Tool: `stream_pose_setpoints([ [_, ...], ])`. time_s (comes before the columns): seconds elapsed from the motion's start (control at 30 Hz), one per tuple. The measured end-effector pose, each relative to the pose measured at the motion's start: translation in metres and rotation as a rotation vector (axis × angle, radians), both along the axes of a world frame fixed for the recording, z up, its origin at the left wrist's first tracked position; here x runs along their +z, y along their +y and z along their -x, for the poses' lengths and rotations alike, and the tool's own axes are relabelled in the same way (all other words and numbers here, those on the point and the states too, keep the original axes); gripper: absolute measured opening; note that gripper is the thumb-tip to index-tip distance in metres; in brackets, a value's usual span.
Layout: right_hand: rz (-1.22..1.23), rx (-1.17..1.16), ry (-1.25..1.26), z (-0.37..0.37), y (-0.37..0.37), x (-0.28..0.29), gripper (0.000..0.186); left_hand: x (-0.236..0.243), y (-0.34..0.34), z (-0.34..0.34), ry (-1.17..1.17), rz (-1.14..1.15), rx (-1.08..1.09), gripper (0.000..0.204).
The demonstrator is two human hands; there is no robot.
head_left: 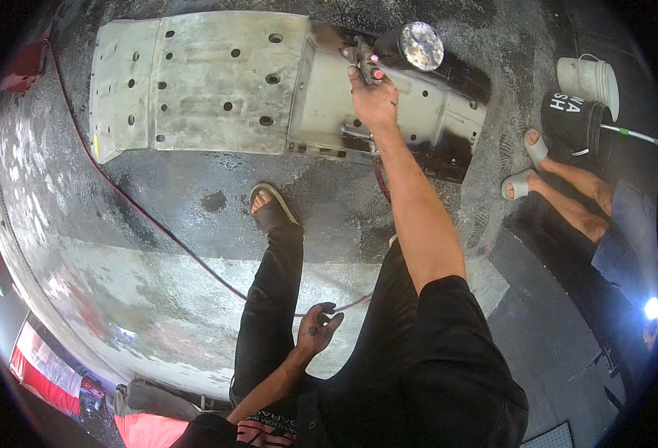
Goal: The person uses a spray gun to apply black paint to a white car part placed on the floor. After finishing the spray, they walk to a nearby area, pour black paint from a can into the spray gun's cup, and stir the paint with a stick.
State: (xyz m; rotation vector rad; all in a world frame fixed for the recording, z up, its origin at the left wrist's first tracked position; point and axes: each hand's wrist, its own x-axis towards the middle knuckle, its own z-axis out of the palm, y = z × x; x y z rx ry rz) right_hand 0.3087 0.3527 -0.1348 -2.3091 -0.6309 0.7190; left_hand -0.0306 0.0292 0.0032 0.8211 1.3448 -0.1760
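My right hand [376, 101] is closed around a spray gun [366, 61] with a round, silvery-topped cup [421, 46]. It is held above the right part of a long metal panel [217, 82], pale grey and pierced with several holes. That part has dark, shiny patches at its edges and right end, while the left part is dull grey. Between my knees my left hand [317, 331] hangs with fingers half curled and thumb apart, and the hose passes close behind its fingertips. I see nothing held in it.
A dark red hose [131, 201] crosses the floor toward my legs. At right stand a white bucket [587, 81] and a black bucket [571, 123] with a green-and-white stick. Another person's sandaled feet [523, 184] are nearby. A bright lamp [653, 308] shines at the right.
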Motion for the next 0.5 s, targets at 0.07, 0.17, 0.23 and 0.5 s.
stream_pose_setpoints([
  [0.07,-0.002,0.01,-0.029,0.012,0.006,0.0,0.042,0.002,0.003,0.001,-0.029,-0.083,-0.022,0.036],
  [0.17,-0.103,0.053,0.072,0.029,0.006,0.002,0.046,0.006,0.009,-0.001,-0.036,-0.1,-0.022,0.036],
  [0.23,-0.126,0.114,0.067,0.039,0.003,0.004,0.049,0.007,0.012,-0.004,-0.039,-0.101,-0.017,0.037],
  [0.5,-0.071,0.022,0.196,0.044,-0.02,0.005,0.046,0.011,-0.002,-0.005,0.02,-0.039,-0.072,0.038],
])
